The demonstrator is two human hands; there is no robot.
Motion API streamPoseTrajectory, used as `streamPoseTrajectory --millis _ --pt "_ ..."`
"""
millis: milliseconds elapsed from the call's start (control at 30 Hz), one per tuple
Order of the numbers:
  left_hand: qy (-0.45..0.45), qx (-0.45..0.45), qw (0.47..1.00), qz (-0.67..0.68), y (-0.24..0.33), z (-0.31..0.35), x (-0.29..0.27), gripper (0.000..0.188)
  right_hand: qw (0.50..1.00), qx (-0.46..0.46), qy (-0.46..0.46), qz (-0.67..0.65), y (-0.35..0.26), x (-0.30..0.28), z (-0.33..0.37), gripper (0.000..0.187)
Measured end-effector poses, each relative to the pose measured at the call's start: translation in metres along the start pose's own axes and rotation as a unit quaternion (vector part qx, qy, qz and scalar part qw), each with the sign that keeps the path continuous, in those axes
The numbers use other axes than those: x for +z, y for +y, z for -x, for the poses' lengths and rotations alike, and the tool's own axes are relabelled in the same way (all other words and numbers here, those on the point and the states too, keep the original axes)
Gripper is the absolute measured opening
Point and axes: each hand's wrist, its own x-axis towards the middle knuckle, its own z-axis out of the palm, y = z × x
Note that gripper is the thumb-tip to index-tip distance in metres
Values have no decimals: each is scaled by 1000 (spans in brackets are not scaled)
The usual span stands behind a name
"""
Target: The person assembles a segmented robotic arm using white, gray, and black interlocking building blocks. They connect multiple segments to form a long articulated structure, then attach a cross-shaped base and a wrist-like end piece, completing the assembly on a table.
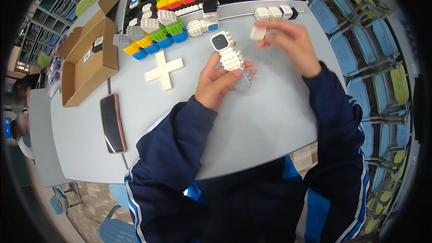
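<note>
My left hand is closed around a white studded block assembly. At its upper end sits a block with a black rounded-square face, and a grey studded block shows at the lower end beside my fingers. Up and to the right, my right hand pinches a small white block piece between thumb and fingers, apart from the assembly. Just beyond my left hand lies a white block with a blue patch and a black part. A white studded cross rests to the left.
Coloured studded blocks stand in rows at the far left, before a black tray. Another white block row lies by the tray's front edge. An open cardboard box and a phone are on the left. Stacked chairs stand at right.
</note>
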Motion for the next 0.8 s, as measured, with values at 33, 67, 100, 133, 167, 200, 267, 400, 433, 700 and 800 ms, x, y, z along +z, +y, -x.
streamPoseTrajectory --millis 33,67,100,133,167,200,267,400,433,700,800 --pt "7 0 1000 -3 1 1 1 58 999 -14 -13 -32 3 7 15 28" --pt "12 -1 1000 -5 0 0 2 57 997 -26 -22 -62 11 13 30 29" --pt "22 5 1000 -4 -1 -1 3 55 994 -40 -33 -95 18 17 39 29" --pt "34 8 999 -5 -2 -1 2 52 995 -80 -38 -33 24 20 45 28" --pt "46 12 999 -6 -2 0 1 49 991 -120 -43 29 30 22 49 28" --pt "56 20 998 -9 -3 0 1 46 982 -158 -46 94 31 23 54 28" --pt "78 38 996 -16 -4 1 0 39 966 -198 -45 163 29 32 62 25" --pt "88 26 996 -10 0 0 6 34 950 -231 -15 210 33 37 61 21" --pt "84 26 996 -14 0 1 5 35 948 -234 1 216 34 38 61 20" --pt "63 38 997 -29 -2 2 8 42 963 -193 6 189 38 40 62 31" --pt "66 42 996 -46 -3 3 11 45 962 -194 -2 194 38 40 62 34"
